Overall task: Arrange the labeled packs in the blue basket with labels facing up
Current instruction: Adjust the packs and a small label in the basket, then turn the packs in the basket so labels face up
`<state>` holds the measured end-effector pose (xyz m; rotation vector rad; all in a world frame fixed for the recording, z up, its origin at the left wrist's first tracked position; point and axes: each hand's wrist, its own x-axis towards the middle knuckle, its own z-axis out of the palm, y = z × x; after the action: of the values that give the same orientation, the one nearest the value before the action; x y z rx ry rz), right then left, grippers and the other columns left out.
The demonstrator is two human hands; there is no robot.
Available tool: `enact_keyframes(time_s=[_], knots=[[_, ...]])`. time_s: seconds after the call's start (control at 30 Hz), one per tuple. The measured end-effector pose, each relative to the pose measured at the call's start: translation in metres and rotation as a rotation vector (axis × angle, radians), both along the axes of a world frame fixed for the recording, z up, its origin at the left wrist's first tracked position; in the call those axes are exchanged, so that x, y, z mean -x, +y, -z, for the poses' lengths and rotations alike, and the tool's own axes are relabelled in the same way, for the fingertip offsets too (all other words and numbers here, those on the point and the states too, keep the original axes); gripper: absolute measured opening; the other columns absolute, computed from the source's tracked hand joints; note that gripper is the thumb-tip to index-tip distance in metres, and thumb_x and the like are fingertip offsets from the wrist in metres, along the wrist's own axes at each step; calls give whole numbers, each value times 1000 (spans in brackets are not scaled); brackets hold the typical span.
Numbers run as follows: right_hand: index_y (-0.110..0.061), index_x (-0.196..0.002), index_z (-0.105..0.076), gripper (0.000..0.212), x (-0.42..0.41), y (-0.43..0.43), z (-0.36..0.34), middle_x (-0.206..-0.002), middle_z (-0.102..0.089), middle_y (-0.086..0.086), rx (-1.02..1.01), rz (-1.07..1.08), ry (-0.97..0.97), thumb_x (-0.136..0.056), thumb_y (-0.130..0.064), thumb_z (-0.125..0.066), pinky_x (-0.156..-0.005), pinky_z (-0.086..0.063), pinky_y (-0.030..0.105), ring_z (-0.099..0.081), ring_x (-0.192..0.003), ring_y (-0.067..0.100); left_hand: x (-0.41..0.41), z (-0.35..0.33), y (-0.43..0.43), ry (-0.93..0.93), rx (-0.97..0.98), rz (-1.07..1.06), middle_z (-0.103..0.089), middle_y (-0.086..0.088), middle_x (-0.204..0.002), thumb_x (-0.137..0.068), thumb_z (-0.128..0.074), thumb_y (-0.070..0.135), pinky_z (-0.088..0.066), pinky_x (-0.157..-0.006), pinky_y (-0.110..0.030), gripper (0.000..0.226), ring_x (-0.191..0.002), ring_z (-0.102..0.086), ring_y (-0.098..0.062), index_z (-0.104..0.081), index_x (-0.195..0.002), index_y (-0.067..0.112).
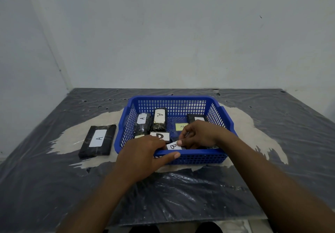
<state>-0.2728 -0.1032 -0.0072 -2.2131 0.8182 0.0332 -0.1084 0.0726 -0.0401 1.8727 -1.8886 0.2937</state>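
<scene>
hands both in the blue basket at frame centre. our right hand pinches the b pack by the near wall, our left hand grips the near rim. one a pack sits outside, left of basket.

Dim, cool, even light; wide-angle bending at edges.

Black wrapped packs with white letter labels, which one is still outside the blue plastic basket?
The black pack labelled A lying flat on the table, left of the blue basket; all others sit inside it.
</scene>
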Motion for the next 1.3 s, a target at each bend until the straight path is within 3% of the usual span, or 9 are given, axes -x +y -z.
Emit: enact_keyframes(time_s=[0.13, 0.23, 0.33, 0.47, 0.63, 0.8, 1.07, 1.2, 1.3], knots=[[-21, -91, -81, 14, -6, 3, 1, -83, -79, -5, 126, 0, 74, -86, -34, -79, -75, -62, 27, -75, -81, 11, -1, 1, -1, -3, -10, 1, -53, 10, -62, -83, -24, 86, -47, -52, -26, 69, -58, -49, -3, -62, -72, 30], [-20, -97, -83, 13, -12, 5, 0, -87, -78, -8, 209, -26, 140, -89, -28, -76, -68, -56, 20, -71, -80, 8, -1, 2, -2, -12, 7, 11, -50, 10, -60, -85, -26, 84, -43, -49, -24, 65, -56, -47, -4, -59, -69, 30], [-19, -102, -83, 18, -18, 7, 3, -97, -79, -2, 302, -66, 206, -91, -30, -73, -77, -58, 25, -71, -88, 12, -2, 3, -3, -24, 18, 6, -49, 11, -59, -85, -27, 84, -40, -48, -21, 64, -55, -46, -4, -57, -68, 30], [-24, -85, -80, 7, -16, -7, 0, -84, -75, -9, 302, 51, 80, -83, -31, -81, -63, -51, 19, -71, -84, 14, -2, 3, -3, -35, 43, -1, -46, 11, -57, -86, -30, 82, -36, -46, -19, 61, -52, -44, -2, -53, -65, 30], [-23, -121, -71, 43, -16, -20, 2, -117, -70, -7, 414, -71, 153, -81, -27, -84, -88, -49, 25, -64, -106, 12, -1, 2, -3, -33, 40, 9, -45, 12, -56, -87, -29, 82, -38, -47, -20, 61, -51, -44, -2, -52, -65, 30], [-22, -120, -72, 39, -23, -23, 9, -117, -71, -3, 464, -160, 203, -83, -32, -81, -84, -49, 26, -65, -104, 16, -2, 1, -2, -29, 5, -7, -46, 11, -57, -85, -27, 84, -41, -48, -22, 62, -53, -44, -2, -51, -65, 31], [-20, -124, -68, 34, -3, -29, -4, -122, -69, 2, 386, -184, 50, -103, -40, -52, -91, -50, 35, -62, -102, 14, -10, -25, -16, 378, -231, -15, -69, 18, -79, -77, -42, 86, -50, -63, -22, 57, -68, -62, 3, -68, -89, 36], [-9, -107, -67, 56, 7, -28, -7, -105, -69, 13, 255, -73, -50, -105, -53, -32, -96, -51, 50, -64, -99, 30, -5, -37, -44, 75, -130, 24, -61, 18, -116, -82, -64, 61, -50, -75, -28, 49, -94, -59, -6, -54, -124, 38], [-16, -111, -69, 57, 10, -26, -5, -107, -72, 6, 174, -17, -71, -102, -60, -33, -99, -51, 49, -67, -100, 26, 0, -41, -61, -178, -105, 15, -59, 13, -120, -81, -68, 55, -46, -86, -37, 50, -106, -59, -13, -53, -125, 35]])
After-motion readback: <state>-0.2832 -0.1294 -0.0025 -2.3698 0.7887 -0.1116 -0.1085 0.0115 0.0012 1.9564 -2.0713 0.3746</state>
